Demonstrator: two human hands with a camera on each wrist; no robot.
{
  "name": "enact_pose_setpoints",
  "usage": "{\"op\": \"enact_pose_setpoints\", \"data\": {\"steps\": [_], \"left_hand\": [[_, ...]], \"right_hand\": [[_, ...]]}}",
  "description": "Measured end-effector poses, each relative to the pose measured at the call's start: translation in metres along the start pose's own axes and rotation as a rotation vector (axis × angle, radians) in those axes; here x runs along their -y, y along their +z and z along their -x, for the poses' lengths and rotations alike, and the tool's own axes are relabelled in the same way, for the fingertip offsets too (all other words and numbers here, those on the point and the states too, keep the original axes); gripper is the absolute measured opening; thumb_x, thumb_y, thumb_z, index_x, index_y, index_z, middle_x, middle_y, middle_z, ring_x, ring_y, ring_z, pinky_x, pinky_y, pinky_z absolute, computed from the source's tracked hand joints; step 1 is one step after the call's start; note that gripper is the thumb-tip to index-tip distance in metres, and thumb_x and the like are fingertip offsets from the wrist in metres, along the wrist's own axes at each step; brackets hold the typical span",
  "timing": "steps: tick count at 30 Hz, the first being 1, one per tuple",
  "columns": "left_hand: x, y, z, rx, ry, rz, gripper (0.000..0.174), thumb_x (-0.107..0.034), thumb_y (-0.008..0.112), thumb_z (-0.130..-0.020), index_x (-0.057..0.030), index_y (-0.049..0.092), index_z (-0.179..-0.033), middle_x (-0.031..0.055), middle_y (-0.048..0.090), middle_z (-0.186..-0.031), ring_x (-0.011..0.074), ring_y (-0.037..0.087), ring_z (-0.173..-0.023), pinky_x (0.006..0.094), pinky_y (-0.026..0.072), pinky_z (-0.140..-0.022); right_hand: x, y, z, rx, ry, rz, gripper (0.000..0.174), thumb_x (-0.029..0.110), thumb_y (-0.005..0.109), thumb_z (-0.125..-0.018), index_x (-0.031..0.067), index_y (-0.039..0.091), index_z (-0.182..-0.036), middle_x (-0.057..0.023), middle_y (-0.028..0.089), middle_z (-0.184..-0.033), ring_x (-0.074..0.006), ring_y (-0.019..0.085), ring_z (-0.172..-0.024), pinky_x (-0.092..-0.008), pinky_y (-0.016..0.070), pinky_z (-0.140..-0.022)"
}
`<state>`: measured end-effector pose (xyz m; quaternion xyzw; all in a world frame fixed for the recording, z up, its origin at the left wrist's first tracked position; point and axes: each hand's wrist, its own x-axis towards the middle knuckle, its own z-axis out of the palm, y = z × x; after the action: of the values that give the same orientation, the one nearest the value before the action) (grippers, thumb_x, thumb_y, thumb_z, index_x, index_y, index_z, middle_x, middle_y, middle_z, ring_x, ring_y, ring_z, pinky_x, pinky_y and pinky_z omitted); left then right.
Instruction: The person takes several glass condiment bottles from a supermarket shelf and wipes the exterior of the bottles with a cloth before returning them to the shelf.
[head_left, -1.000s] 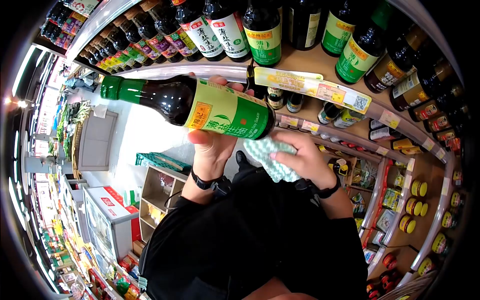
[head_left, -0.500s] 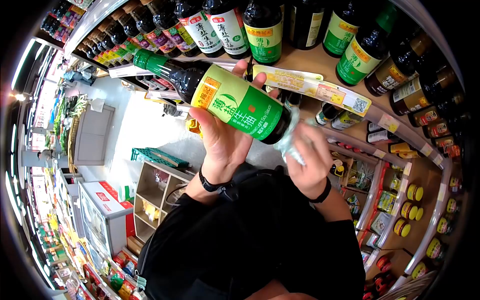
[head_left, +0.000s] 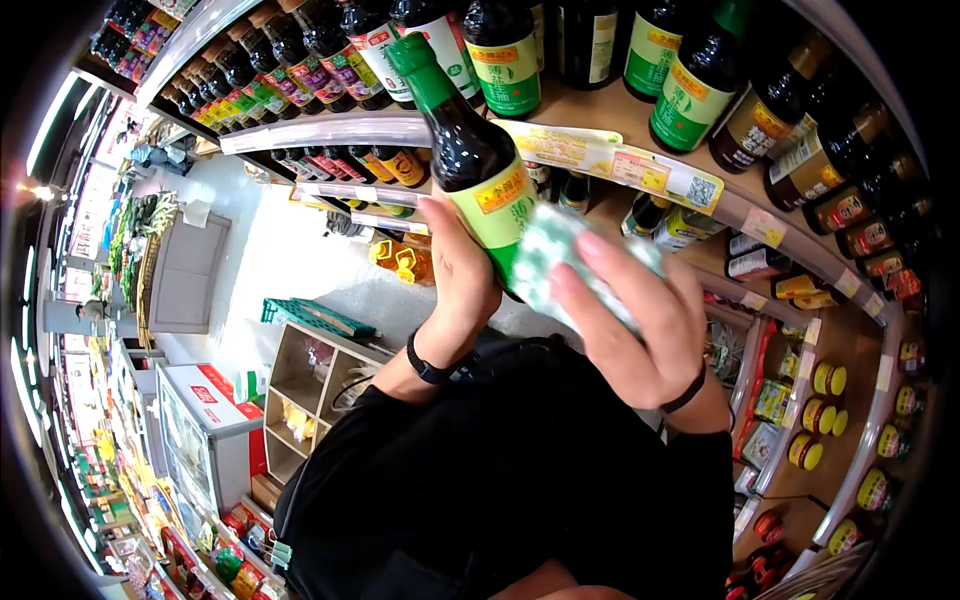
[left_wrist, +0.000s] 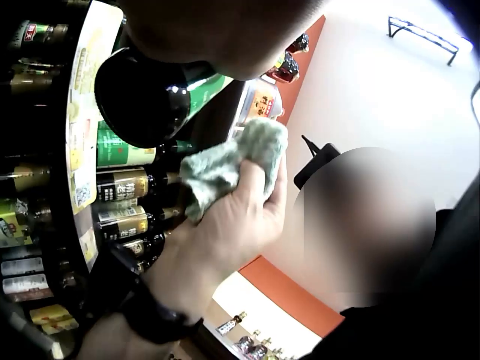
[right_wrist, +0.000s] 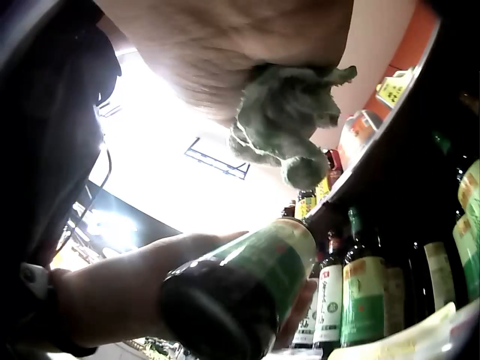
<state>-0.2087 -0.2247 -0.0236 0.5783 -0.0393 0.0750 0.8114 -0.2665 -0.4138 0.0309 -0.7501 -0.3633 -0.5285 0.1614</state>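
green-and-white cloth (head_left: 575,262) in the right grip (head_left: 640,330), green-capped bottle (head_left: 470,150) in the left grip (head_left: 462,280).
holding the green-capped bottle tilted, cap up toward the shelf (head_left: 588,112), thumb on the near side and fingers curled round the far side; bunching the cloth between thumb and fingers, close beside the lower part of the bottle and, in the right wrist view, apart from it. beyond, on the shelf above a yellow price strip (head_left: 650,172), more bottles (head_left: 503,65) with green or white labels, upright in rows. around each wrist, a black band (head_left: 430,370).
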Motion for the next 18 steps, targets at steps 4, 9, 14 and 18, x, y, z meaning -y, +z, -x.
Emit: {"op": "enact_pose_setpoints", "data": {"steps": [4, 9, 14, 18], "left_hand": [[-0.001, -0.005, 0.022, 0.148, -0.029, -0.182, 0.064, -0.053, 0.029, -0.122, -0.0049, 0.052, -0.157, 0.0171, 0.069, -0.14, 0.0256, 0.07, -0.128, 0.0405, 0.0562, -0.111], [0.0, -0.02, 0.007, 0.289, -0.352, 0.565, 0.068, -0.058, 0.03, -0.121, -0.0049, 0.052, -0.157, 0.0167, 0.069, -0.143, 0.0304, 0.069, -0.128, 0.0473, 0.0548, -0.113], [-0.008, -0.013, 0.003, 0.093, -0.235, 0.405, 0.078, -0.065, 0.026, -0.118, -0.0029, 0.052, -0.157, 0.0194, 0.069, -0.14, 0.0334, 0.07, -0.122, 0.051, 0.0571, -0.108], [-0.018, -0.011, -0.002, 0.178, -0.244, 0.391, 0.096, -0.081, 0.023, -0.11, -0.0008, 0.055, -0.15, 0.0196, 0.07, -0.128, 0.0352, 0.073, -0.11, 0.0537, 0.0628, -0.095]], "right_hand": [[0.0, 0.032, -0.033, 0.153, -0.003, -0.071, 0.031, 0.01, 0.078, -0.086, -0.0035, 0.081, -0.114, -0.0151, 0.071, -0.132, -0.0327, 0.066, -0.113, -0.0426, 0.0621, -0.091], [0.023, 0.038, 0.009, 0.333, -0.023, -0.145, 0.028, 0.012, 0.074, -0.09, -0.0084, 0.079, -0.108, -0.0142, 0.072, -0.127, -0.0333, 0.065, -0.118, -0.0434, 0.0594, -0.097], [0.03, 0.017, 0.045, 0.413, -0.103, -0.239, 0.026, 0.012, 0.075, -0.089, -0.0082, 0.079, -0.105, -0.0129, 0.074, -0.119, -0.0322, 0.066, -0.117, -0.0424, 0.0591, -0.097], [0.019, 0.001, 0.061, 0.462, -0.012, -0.373, 0.022, 0.007, 0.078, -0.086, -0.0053, 0.08, -0.104, -0.0121, 0.074, -0.117, -0.0307, 0.067, -0.113, -0.0426, 0.0603, -0.091]]}}
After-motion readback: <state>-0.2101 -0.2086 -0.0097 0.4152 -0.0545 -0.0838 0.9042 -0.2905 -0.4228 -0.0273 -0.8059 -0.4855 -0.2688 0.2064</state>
